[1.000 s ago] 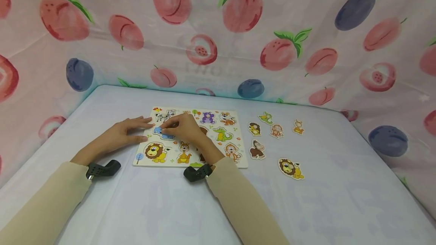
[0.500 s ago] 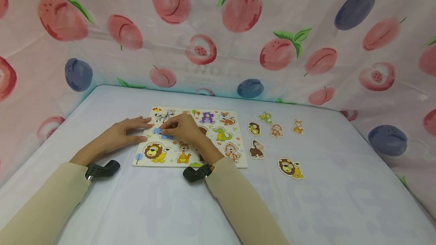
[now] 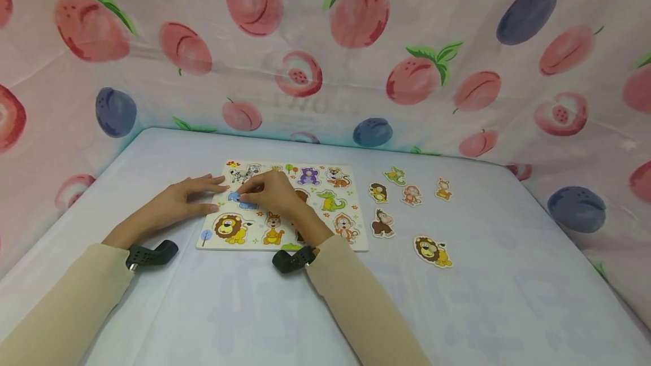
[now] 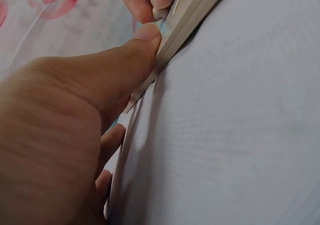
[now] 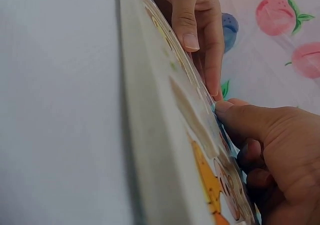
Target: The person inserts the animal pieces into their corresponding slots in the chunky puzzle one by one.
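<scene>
A wooden animal puzzle board (image 3: pixel 362 243) lies flat on the table. My left hand (image 3: pixel 177 203) rests at its left edge, thumb and fingers extended and touching the rim; the left wrist view shows the thumb (image 4: pixel 127 60) against the board's side. My right hand (image 3: pixel 274 192) reaches over the board and pinches the small knob (image 4: pixel 159 13) of a blue animal puzzle piece (image 3: pixel 247 204) at the left of the middle row. That piece sits at its matching picture; whether it lies fully flush I cannot tell. My right hand and forearm hide some pictures in the board's middle.
Right of the board lie several loose pieces: a crocodile (image 3: pixel 395 175), a hedgehog (image 3: pixel 378 192), a monkey (image 3: pixel 411 195), a kangaroo (image 3: pixel 443 189), a gorilla (image 3: pixel 382 223) and a lion (image 3: pixel 432 251). A fruit-patterned cloth (image 3: pixel 335 112) hangs behind the white table (image 3: pixel 488 309).
Both hands keep their places, the right still pinching the blue piece's knob. The whole head view has shifted very slightly.
</scene>
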Demonstrator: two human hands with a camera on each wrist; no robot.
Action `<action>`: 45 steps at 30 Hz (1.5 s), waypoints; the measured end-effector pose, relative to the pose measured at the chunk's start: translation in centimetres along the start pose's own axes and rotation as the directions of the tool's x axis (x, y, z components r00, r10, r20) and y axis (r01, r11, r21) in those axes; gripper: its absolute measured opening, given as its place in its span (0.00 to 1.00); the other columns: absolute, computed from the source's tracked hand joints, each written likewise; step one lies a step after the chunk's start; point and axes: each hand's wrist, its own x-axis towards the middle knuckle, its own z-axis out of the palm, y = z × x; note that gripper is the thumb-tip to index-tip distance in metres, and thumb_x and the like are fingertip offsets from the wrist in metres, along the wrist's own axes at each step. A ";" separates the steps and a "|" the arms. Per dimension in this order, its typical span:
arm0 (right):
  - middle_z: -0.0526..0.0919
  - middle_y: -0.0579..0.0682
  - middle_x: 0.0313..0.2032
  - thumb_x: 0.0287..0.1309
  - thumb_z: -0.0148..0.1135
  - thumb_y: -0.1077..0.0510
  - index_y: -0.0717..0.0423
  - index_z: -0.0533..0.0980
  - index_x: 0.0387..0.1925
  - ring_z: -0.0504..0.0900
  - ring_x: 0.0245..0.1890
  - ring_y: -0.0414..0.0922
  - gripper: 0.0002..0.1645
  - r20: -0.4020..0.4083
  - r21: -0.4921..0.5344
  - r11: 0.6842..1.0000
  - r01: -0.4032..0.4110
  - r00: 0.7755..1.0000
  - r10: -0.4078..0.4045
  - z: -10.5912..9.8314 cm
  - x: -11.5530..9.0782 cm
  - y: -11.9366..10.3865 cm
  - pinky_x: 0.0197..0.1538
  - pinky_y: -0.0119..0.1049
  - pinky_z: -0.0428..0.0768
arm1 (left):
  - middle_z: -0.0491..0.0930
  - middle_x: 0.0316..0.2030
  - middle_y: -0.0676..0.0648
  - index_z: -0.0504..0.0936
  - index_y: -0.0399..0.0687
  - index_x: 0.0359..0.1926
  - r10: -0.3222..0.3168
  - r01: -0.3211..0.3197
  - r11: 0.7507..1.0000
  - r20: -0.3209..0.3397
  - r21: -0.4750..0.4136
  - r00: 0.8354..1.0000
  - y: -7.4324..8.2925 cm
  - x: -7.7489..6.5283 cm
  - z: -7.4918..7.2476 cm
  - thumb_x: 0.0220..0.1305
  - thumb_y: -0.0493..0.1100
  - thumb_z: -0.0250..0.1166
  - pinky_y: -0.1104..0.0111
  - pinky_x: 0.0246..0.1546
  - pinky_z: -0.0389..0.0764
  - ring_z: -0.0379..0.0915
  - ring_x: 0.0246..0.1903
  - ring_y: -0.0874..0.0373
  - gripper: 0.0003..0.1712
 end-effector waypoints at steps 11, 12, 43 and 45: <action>0.81 0.33 0.31 0.56 0.69 0.53 0.44 0.86 0.35 0.77 0.29 0.36 0.04 0.014 -0.020 1.000 -0.019 1.000 0.020 -0.2 0.1 -0.1 0.33 0.27 0.75 | 0.59 0.70 0.51 0.75 0.56 0.63 0.004 -0.004 1.000 -0.002 -0.008 1.000 -0.1 0.0 0.1 0.60 0.59 0.65 0.35 0.63 0.43 0.42 0.72 0.46 0.32; 0.81 0.33 0.31 0.56 0.69 0.53 0.44 0.85 0.35 0.76 0.29 0.36 0.04 0.017 -0.026 1.000 -0.014 1.000 0.014 -0.2 0.1 -0.1 0.33 0.27 0.75 | 0.59 0.70 0.51 0.75 0.56 0.63 0.005 -0.005 1.000 -0.004 -0.007 1.000 -0.1 0.0 0.1 0.60 0.59 0.65 0.35 0.63 0.43 0.42 0.72 0.46 0.32; 0.81 0.43 0.33 0.58 0.67 0.54 0.52 0.83 0.45 0.79 0.30 0.40 0.13 0.010 -0.118 0.990 0.072 0.997 -0.071 -8.2 -2.3 -0.2 0.32 0.32 0.77 | 0.59 0.70 0.52 0.75 0.57 0.63 -0.020 0.020 1.000 -0.007 0.001 1.000 0.1 0.0 0.1 0.60 0.59 0.65 0.36 0.64 0.43 0.41 0.72 0.46 0.32; 0.81 0.43 0.33 0.59 0.66 0.54 0.53 0.83 0.45 0.79 0.30 0.40 0.14 -0.012 -0.114 0.991 0.069 0.997 -0.071 -8.7 -2.6 0.2 0.32 0.32 0.78 | 0.59 0.70 0.52 0.75 0.57 0.63 -0.020 0.020 1.000 -0.010 0.001 1.000 0.0 0.0 0.1 0.59 0.59 0.65 0.36 0.64 0.43 0.41 0.72 0.46 0.32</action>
